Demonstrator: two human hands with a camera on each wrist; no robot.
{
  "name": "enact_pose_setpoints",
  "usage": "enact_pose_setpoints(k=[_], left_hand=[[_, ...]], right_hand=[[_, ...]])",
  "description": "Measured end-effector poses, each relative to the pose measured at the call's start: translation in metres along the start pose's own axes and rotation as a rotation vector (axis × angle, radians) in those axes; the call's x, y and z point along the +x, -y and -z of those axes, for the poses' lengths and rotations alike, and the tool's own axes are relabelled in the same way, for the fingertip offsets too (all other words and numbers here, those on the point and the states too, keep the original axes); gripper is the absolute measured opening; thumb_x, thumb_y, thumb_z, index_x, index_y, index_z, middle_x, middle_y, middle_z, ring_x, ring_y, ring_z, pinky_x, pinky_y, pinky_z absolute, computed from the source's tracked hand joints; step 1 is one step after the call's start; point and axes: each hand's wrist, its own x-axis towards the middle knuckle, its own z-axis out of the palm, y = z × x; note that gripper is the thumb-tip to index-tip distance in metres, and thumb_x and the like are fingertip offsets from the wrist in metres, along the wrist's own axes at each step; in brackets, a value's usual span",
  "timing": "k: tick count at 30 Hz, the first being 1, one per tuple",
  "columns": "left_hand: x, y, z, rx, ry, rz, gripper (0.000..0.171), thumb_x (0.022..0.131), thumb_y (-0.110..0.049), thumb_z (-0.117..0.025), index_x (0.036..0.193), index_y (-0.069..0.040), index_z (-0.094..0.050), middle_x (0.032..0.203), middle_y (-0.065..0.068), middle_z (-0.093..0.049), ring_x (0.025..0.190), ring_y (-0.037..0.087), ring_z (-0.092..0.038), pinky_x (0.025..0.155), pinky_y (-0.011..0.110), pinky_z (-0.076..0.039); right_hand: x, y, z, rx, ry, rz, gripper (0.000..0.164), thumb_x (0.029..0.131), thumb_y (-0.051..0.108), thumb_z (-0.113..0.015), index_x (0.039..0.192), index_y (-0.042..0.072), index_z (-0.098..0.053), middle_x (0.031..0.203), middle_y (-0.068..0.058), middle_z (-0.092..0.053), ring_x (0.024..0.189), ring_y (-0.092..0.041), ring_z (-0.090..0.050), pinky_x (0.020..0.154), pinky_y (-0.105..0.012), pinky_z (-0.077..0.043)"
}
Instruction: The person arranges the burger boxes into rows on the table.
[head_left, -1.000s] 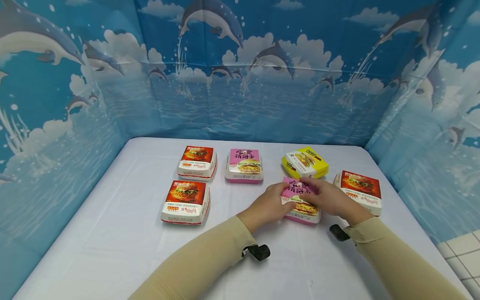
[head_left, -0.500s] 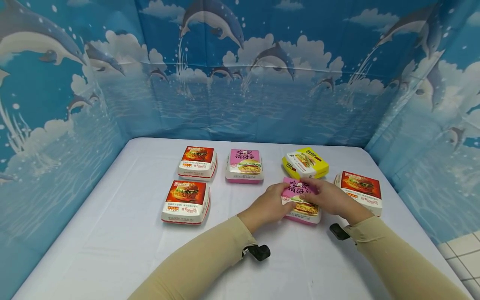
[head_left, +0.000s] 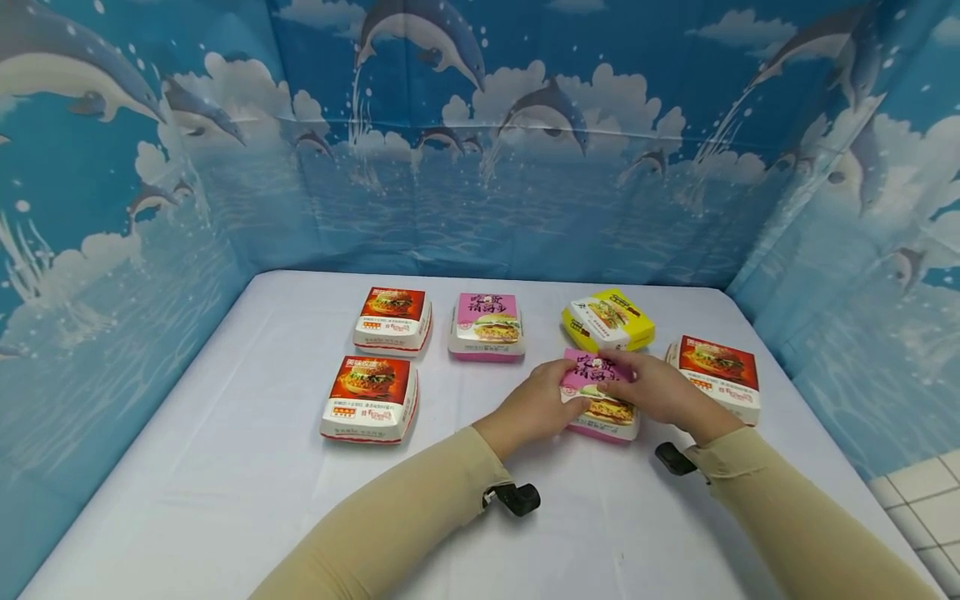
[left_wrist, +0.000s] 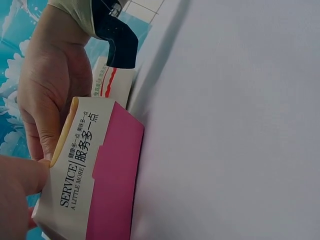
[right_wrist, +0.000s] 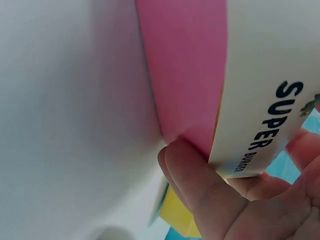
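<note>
A pink-and-white burger box [head_left: 609,412] lies on the table with both hands about it. My left hand [head_left: 534,410] holds its left side, the thumb lying over the top near the front. At the back right, my right hand [head_left: 663,390] grips the box by its corner and upper edge. The right wrist view has right fingers [right_wrist: 200,185] curled against the pink base and the lid. In the left wrist view the box's front side [left_wrist: 115,165] faces the camera, and its lid looks closed. Part of the lid is hidden under the hands.
Just behind the held box is a yellow burger box [head_left: 609,321]. A red-and-white burger box [head_left: 716,379] stands to the right. Another pink box [head_left: 487,327] and two red-and-white boxes, a rear one [head_left: 392,321] and a front one [head_left: 370,400], sit to the left. Dolphin-print curtains [head_left: 480,208] enclose the table.
The head view has tilted slightly, so everything appears a little higher in it. Both hands stay on the pink-and-white box, with no clear movement of hands or box.
</note>
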Motion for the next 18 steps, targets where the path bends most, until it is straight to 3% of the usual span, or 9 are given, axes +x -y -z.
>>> enact_pose_setpoints(k=[9, 18], left_hand=[[-0.007, -0.001, 0.006, -0.015, -0.019, -0.01, 0.07, 0.101, -0.047, -0.069, 0.162, -0.027, -0.04, 0.165, -0.002, -0.044, 0.15, 0.017, -0.046, 0.123, 0.042, -0.041], [-0.026, -0.001, 0.023, 0.004, -0.038, -0.013, 0.071, 0.101, -0.044, -0.069, 0.163, -0.025, -0.039, 0.167, 0.0, -0.042, 0.151, 0.019, -0.045, 0.122, 0.044, -0.042]], right_hand=[[-0.008, 0.007, -0.001, 0.023, -0.032, 0.011, 0.087, 0.097, 0.06, -0.068, 0.167, 0.023, -0.034, 0.164, -0.03, -0.038, 0.138, -0.048, -0.046, 0.11, -0.068, -0.045], [-0.018, 0.026, -0.005, 0.014, -0.074, 0.065, 0.086, 0.096, 0.063, -0.067, 0.165, 0.023, -0.037, 0.162, -0.028, -0.043, 0.141, -0.048, -0.048, 0.111, -0.07, -0.043]])
